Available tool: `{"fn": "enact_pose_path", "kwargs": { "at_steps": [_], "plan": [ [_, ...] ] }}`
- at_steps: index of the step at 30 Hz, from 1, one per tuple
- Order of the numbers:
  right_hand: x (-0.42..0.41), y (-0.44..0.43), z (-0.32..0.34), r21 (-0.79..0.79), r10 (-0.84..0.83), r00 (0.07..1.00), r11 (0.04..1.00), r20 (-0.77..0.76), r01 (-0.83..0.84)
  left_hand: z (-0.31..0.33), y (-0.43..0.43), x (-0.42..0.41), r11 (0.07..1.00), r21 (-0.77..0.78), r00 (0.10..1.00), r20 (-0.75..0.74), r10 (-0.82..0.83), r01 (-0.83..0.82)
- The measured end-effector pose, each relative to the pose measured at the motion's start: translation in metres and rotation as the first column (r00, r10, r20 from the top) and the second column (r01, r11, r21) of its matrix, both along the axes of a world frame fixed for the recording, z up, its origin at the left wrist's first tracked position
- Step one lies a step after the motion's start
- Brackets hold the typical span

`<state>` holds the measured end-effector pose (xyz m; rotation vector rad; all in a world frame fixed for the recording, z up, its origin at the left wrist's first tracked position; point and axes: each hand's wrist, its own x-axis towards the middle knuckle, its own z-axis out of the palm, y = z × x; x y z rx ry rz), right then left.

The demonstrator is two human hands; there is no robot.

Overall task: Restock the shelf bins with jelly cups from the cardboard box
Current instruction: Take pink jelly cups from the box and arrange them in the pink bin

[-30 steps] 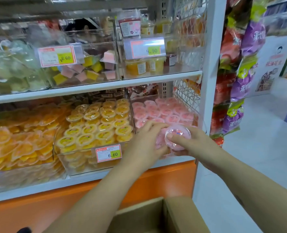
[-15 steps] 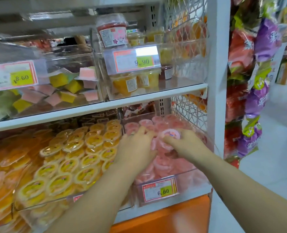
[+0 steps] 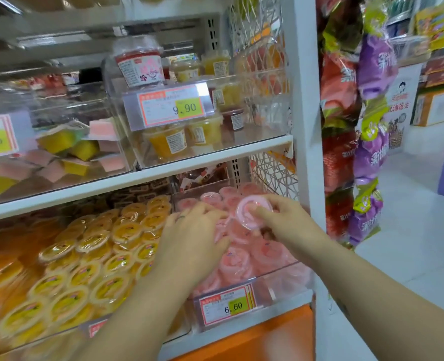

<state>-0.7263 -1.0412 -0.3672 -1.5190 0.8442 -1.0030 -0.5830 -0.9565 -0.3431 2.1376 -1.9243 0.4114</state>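
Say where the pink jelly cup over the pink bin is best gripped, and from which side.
Pinch the pink jelly cup across its wide round rim from the right, as the right hand does; the left hand occupies the left side.

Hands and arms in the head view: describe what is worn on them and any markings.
No sleeves, gloves, watch or bracelets show on either side. The left hand wears a thin dark ring on one finger. The right hand wears nothing; a small dark mark shows on its forearm, too blurred to read.
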Motion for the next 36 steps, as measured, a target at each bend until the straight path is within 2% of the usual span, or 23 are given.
{"fn": "enact_pose_path", "kwargs": {
  "at_steps": [2,5,8,10,11,13,14,16,19,22,30,36],
  "plan": [
    [-0.009,0.002,0.007,0.014,0.044,0.999,0.999,0.025,-0.044,0.003,0.0,-0.008,0.996,-0.071,0.986,-0.155,-0.059,0.048],
    [-0.026,0.004,0.016,-0.096,0.066,0.996,0.993,-0.06,-0.072,0.008,-0.004,-0.025,0.974,-0.208,0.869,-0.46,-0.181,0.092],
    [-0.041,-0.001,0.022,-0.279,-0.075,0.97,0.96,-0.232,0.008,0.006,-0.015,-0.043,0.971,-0.209,0.803,-0.556,-0.214,0.114],
    [-0.05,-0.006,0.02,-0.392,-0.19,0.9,0.92,-0.393,0.023,0.001,-0.023,-0.052,0.972,-0.175,0.826,-0.517,-0.226,0.157],
    [-0.054,-0.008,0.017,-0.428,-0.24,0.848,0.904,-0.473,0.018,-0.003,-0.026,-0.054,0.976,-0.137,0.868,-0.449,-0.214,0.17],
    [-0.061,-0.01,0.012,-0.428,-0.271,0.779,0.904,-0.565,0.005,-0.012,-0.027,-0.055,0.989,-0.042,0.972,-0.184,-0.148,0.143],
    [-0.063,-0.011,0.008,-0.416,-0.266,0.761,0.91,-0.592,-0.005,-0.017,-0.025,-0.054,0.99,-0.028,0.988,-0.058,-0.142,0.141],
    [-0.067,-0.011,0.001,-0.408,-0.258,0.721,0.912,-0.644,-0.038,-0.024,-0.017,-0.053,0.978,-0.052,0.976,0.092,-0.195,0.2],
    [-0.069,-0.012,-0.008,-0.385,-0.218,0.699,0.919,-0.681,-0.088,-0.041,-0.012,-0.043,0.958,-0.086,0.941,0.231,-0.248,0.273],
    [-0.069,-0.014,-0.014,-0.403,-0.218,0.696,0.908,-0.684,-0.112,-0.054,-0.013,-0.037,0.954,-0.041,0.92,0.277,-0.276,0.299],
    [-0.078,-0.014,-0.022,-0.58,-0.313,0.652,0.779,-0.69,-0.24,-0.064,-0.017,-0.027,0.929,-0.12,0.898,0.324,-0.297,0.35],
    [-0.082,-0.017,-0.023,-0.537,-0.257,0.611,0.776,-0.749,-0.332,-0.066,-0.015,-0.025,0.931,-0.116,0.9,0.321,-0.294,0.345]
  ]
}}
